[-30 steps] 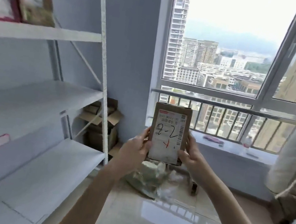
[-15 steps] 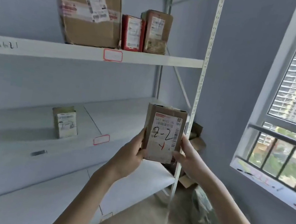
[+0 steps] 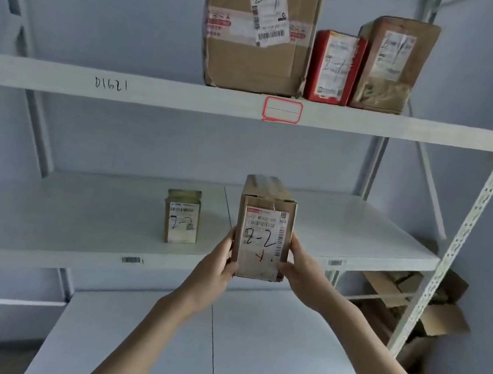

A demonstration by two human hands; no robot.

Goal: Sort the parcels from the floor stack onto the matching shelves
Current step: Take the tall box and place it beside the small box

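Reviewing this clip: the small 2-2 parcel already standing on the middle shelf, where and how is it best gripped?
Grip the small 2-2 parcel across its two narrow side faces, coming from the front. It stands upright and alone on the middle shelf, label facing out, with bare shelf on both sides, so both faces look reachable. The held parcel to its right is gripped the same way by the left hand and right hand.

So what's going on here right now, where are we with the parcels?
A person is holding a small cardboard parcel marked 2-2 upright in front of the rack, left hand and right hand gripping its sides. It hangs at the middle shelf, not yet set down. Another small parcel marked 2-2 already stands there. The top shelf holds three parcels; the large box and red box read 2-1.
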